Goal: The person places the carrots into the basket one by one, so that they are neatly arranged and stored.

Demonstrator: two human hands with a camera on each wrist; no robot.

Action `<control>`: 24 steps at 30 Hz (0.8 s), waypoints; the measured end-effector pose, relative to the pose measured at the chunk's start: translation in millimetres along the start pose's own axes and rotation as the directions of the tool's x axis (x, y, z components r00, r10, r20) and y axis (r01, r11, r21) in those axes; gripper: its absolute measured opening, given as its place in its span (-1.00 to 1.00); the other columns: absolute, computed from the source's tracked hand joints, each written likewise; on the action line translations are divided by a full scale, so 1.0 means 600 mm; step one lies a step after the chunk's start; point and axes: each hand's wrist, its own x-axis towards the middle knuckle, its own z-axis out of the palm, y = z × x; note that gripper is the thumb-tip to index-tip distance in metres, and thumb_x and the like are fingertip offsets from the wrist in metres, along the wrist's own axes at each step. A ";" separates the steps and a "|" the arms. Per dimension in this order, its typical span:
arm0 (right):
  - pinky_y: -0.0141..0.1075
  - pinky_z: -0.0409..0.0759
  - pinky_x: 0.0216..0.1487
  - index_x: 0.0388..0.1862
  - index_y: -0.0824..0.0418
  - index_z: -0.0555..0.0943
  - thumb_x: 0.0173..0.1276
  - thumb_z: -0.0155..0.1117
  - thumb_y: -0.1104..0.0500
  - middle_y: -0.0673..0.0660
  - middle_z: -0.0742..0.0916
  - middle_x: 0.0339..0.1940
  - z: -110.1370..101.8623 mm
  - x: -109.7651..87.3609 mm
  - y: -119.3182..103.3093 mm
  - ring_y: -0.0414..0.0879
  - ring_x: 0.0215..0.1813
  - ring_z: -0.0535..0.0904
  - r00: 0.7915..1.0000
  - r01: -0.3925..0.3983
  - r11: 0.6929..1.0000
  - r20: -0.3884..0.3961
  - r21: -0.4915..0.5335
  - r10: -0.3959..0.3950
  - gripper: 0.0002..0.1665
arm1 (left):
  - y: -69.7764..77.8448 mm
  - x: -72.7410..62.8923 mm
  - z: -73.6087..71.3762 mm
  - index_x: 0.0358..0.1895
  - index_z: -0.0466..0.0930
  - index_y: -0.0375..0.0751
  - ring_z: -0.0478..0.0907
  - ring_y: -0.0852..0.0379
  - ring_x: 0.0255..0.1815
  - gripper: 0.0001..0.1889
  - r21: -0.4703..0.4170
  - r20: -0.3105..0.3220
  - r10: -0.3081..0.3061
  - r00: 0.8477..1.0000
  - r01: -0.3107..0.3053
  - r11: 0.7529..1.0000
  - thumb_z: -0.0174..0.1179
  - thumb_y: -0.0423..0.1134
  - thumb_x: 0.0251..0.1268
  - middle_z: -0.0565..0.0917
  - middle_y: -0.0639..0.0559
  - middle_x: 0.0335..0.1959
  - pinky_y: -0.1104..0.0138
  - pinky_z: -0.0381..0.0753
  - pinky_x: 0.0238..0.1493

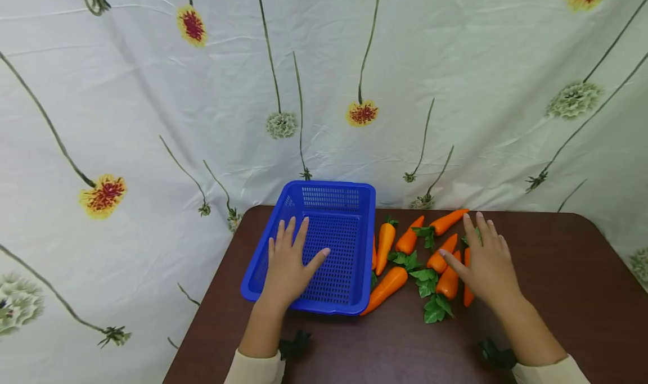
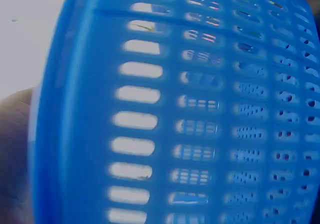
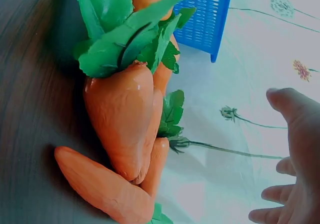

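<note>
A blue plastic basket (image 1: 331, 308) with slotted walls stands on the dark table, and nothing lies in the part of it that shows. Over its left front part hovers my left hand (image 1: 289, 266), fingers spread and holding nothing. The basket's slotted wall (image 2: 170, 94) fills most of the left wrist view. Several orange carrots (image 1: 387, 288) with green leaves (image 1: 425, 280) lie in a loose group to the right of the basket. My right hand (image 1: 487, 266) hangs over the right side of that group with spread fingers; in the right wrist view it is apart from the carrots (image 3: 122, 116).
The brown table (image 1: 395, 350) has rounded far corners. Behind it hangs a white cloth (image 1: 324, 80) printed with flowers. One carrot (image 1: 449, 222) lies close to the table's far edge. Dark straps (image 1: 295, 344) sit near both wrists.
</note>
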 end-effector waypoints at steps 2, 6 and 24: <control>0.46 0.10 0.41 0.68 0.23 -0.08 0.43 0.23 -0.27 0.45 0.10 0.64 -0.004 -0.001 0.001 0.49 0.57 0.05 1.000 -0.021 0.999 -0.014 0.027 0.022 0.13 | -0.004 -0.007 -0.010 0.64 0.05 0.08 -0.15 -0.24 0.69 -0.12 -0.045 -0.028 0.001 1.000 -0.002 0.999 0.10 0.36 0.37 0.10 -0.17 0.65 -0.35 -0.03 0.53; 0.49 0.16 0.33 0.68 0.23 -0.07 0.45 0.24 -0.19 0.44 0.12 0.63 -0.011 -0.004 0.002 0.51 0.52 0.13 0.998 -0.057 0.995 -0.026 0.084 0.060 0.08 | -0.017 -0.022 -0.024 0.60 0.17 0.01 -0.02 -0.24 0.67 -0.16 -0.058 -0.077 -0.013 0.997 0.008 0.998 0.19 0.27 0.37 0.18 -0.16 0.61 -0.35 0.13 0.48; 0.52 0.22 0.24 0.65 0.32 0.01 0.52 0.17 -0.09 0.50 0.16 0.59 -0.013 -0.030 0.023 0.60 0.42 0.19 0.994 -0.106 0.978 0.004 0.177 0.107 -0.04 | -0.102 -0.091 -0.046 0.55 0.27 -0.11 -0.01 -0.33 0.64 -0.20 -0.034 -0.157 -0.095 0.983 0.091 0.995 0.28 0.16 0.34 0.30 -0.18 0.56 -0.44 0.00 0.44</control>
